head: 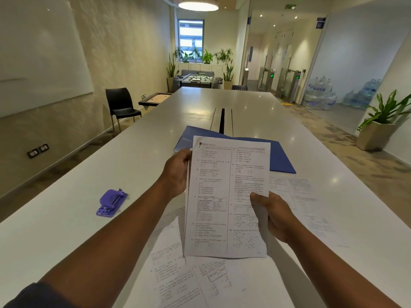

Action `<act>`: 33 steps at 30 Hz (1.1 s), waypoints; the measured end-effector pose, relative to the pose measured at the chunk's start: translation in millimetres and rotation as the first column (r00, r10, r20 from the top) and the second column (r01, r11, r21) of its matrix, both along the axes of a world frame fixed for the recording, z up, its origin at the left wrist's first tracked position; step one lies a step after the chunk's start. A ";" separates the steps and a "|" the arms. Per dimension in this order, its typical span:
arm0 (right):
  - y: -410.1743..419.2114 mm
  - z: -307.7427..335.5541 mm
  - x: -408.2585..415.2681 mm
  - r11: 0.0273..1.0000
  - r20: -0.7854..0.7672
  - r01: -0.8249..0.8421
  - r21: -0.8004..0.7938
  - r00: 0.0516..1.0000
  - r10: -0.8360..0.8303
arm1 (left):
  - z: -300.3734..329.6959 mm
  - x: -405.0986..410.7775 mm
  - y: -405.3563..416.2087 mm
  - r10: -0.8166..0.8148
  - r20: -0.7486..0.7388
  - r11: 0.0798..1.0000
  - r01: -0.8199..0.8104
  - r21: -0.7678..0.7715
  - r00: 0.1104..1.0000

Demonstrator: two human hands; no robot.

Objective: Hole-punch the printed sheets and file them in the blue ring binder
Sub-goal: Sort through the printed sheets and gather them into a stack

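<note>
I hold a thin stack of printed sheets [224, 196] upright above the table. My left hand [176, 172] grips its left edge and my right hand [274, 215] grips its right edge lower down. Behind the stack lies the blue ring binder [281, 155], open and flat, mostly hidden by the paper. A purple hole punch [111, 202] sits on the table to the left, apart from both hands. More printed sheets [200, 278] lie loose on the table under and beside the held stack.
The long white table [66, 218] runs away from me, with a dark cable slot [222, 121] down its middle beyond the binder. Loose sheets [307, 201] spread to the right. A black chair [121, 105] stands off the left side.
</note>
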State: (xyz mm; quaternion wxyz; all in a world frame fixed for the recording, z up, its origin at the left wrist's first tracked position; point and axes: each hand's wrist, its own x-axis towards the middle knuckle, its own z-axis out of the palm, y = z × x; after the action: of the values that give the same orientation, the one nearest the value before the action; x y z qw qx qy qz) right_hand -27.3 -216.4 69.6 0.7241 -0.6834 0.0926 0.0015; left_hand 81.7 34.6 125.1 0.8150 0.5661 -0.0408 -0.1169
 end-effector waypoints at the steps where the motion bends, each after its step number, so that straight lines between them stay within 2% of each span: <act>1: 0.1 0.1 0.6 1.000 0.000 -0.010 0.003 1.000 0.010 | 1.2 -0.2 0.6 0.000 -0.006 1.000 0.000 -0.003 1.000; 5: 3.8 2.9 0.6 1.000 0.016 -0.012 -0.002 1.000 0.012 | 5.6 0.3 4.6 -0.002 0.000 1.000 0.002 0.010 1.000; 14: 8.6 9.1 -4.6 0.978 0.048 0.084 -0.190 0.996 -0.076 | 12.9 -5.8 0.4 0.101 0.111 0.993 -0.107 0.045 0.989; 17: 11.7 12.3 -5.5 0.973 0.052 0.116 -0.199 0.993 -0.107 | 13.7 -9.8 -5.6 0.090 0.153 0.987 -0.110 0.121 0.984; 22: 13.8 16.1 -8.6 0.969 0.076 0.135 -0.207 0.990 -0.121 | 14.6 -12.8 -10.2 0.157 0.258 0.952 -0.216 0.218 0.953; 33: 15.8 28.8 -16.7 0.961 0.297 0.253 -0.114 0.932 -0.210 | 37.6 -23.1 -16.5 0.193 0.336 0.954 -0.256 0.153 0.922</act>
State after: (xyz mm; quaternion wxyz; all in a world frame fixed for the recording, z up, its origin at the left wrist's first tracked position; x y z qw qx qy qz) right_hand -43.9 -200.5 98.4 0.6713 -0.7136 0.0682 -0.1884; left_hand 58.6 18.1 162.7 0.7466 0.6552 -0.0941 0.0667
